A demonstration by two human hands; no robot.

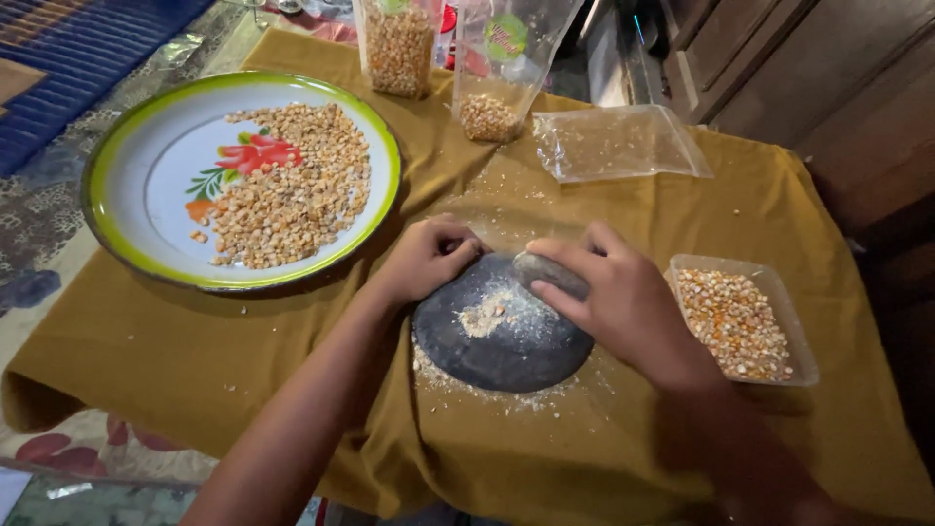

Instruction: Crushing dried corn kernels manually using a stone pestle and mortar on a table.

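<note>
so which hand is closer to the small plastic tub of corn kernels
Right. The right hand grips a stone just beside the tub; the left hand rests at the grinding slab's far side.

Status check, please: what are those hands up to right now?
Both hands on grinding stone: left hand, right hand. Crushed grain on stone slab. Nothing blocking.
</note>
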